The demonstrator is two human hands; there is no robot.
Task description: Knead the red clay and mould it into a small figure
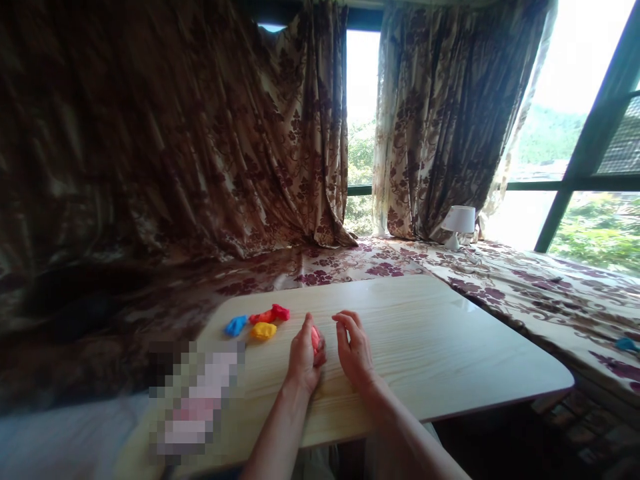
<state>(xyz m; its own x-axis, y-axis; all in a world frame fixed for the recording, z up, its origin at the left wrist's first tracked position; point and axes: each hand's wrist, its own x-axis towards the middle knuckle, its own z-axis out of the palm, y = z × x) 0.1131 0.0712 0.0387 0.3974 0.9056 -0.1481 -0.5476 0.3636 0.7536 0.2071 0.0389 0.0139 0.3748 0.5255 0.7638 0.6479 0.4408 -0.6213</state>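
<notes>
So the left hand (304, 353) has its fingers curled round a soft red lump (315, 339), right hand (354, 347) fingers half bent and empty beside it, over the tabletop (425, 347); loose left fingers could let the lump slip out

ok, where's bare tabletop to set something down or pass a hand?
Most room: table, from right hand to its rounded right corner. Also a strip between both hands and the far edge. Gap between right hand and left hand looks narrow. Crowded: far left, with blue lump, yellow lump, red lumps. Near left is pixelated, can't tell.
</notes>
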